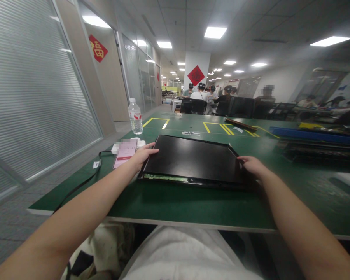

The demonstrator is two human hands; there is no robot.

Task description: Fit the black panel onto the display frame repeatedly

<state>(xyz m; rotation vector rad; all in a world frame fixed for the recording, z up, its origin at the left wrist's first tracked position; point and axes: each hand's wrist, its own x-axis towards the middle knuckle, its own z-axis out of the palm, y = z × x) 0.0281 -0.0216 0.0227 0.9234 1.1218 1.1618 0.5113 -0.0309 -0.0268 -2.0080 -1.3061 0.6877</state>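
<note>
A flat black display panel point(189, 159) lies in front of me over the green table point(175, 206), with a strip of green circuit board point(165, 178) along its near edge. My left hand point(146, 154) grips the panel's left side, thumb on top and the other fingers partly hidden beyond the edge. At the right side, my right hand point(253, 166) is closed on the panel's edge, its lower fingers out of sight. Whether the panel touches the tabletop all along cannot be made out.
Left of the panel are a phone point(125, 153), a white power strip point(140, 144) with a black cable point(86, 182), and a water bottle point(135, 117). Yellow tape point(218, 127) marks the far table. A dark strip point(240, 124) and a blue bar point(312, 138) lie right. People sit beyond.
</note>
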